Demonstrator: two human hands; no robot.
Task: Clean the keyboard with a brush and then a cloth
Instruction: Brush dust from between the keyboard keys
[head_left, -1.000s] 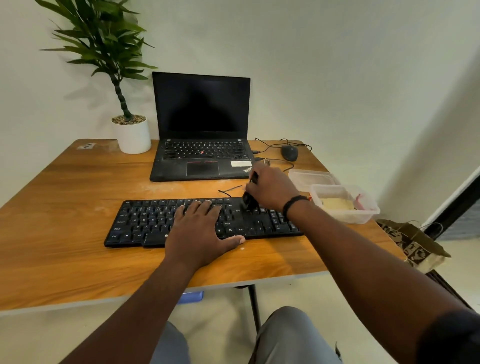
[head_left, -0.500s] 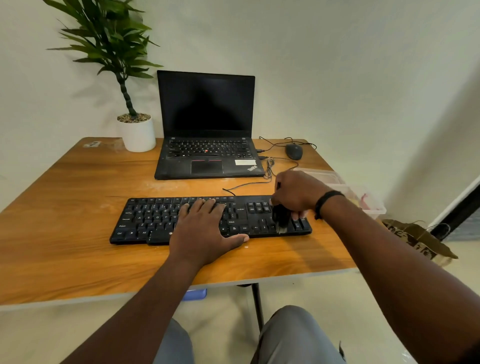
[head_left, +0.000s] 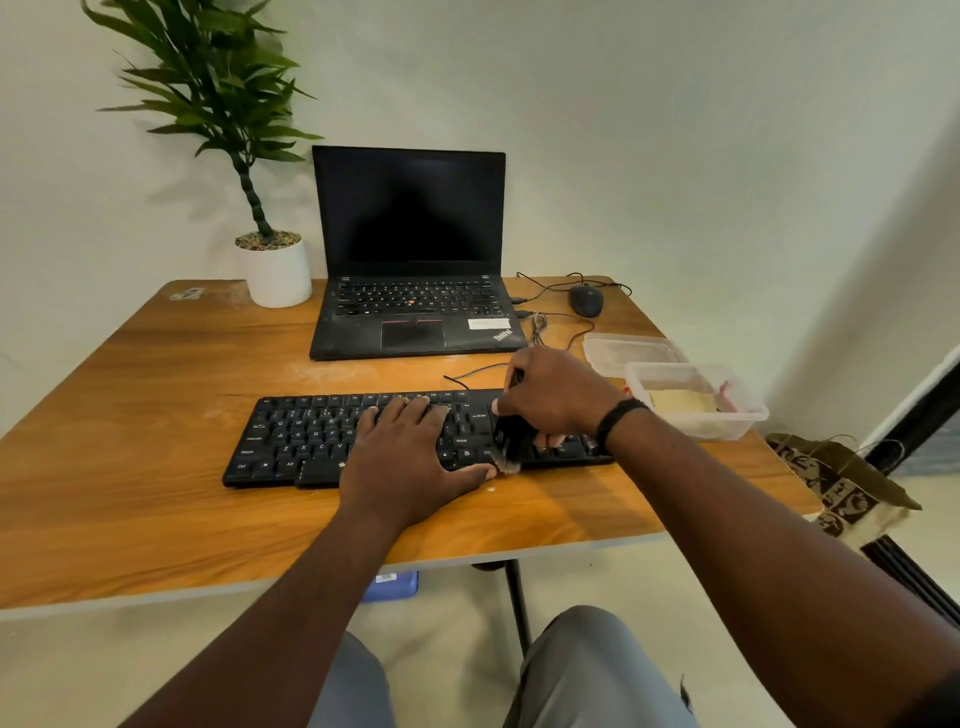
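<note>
Head view: a black keyboard (head_left: 415, 436) lies across the near middle of a wooden table (head_left: 130, 441). The left hand (head_left: 410, 457) rests flat on its central keys, fingers straight and relaxed, thumb on the table at the front edge. The right hand (head_left: 558, 400) curls its fingers round a dark brush (head_left: 511, 436), whose pale bristles touch the keyboard's front edge just right of the left thumb; the hand hides part of the right-hand keys. Behind stand an open laptop (head_left: 410, 260), a potted plant (head_left: 272, 270) to its left and a mouse (head_left: 587, 300) with trailing cable to its right. Two clear containers (head_left: 691, 400) sit near the right edge; the nearer one holds a yellowish cloth (head_left: 680, 401). Compared with half a second earlier, the brush sits further left along the keyboard, and the left hand is unchanged.
</note>
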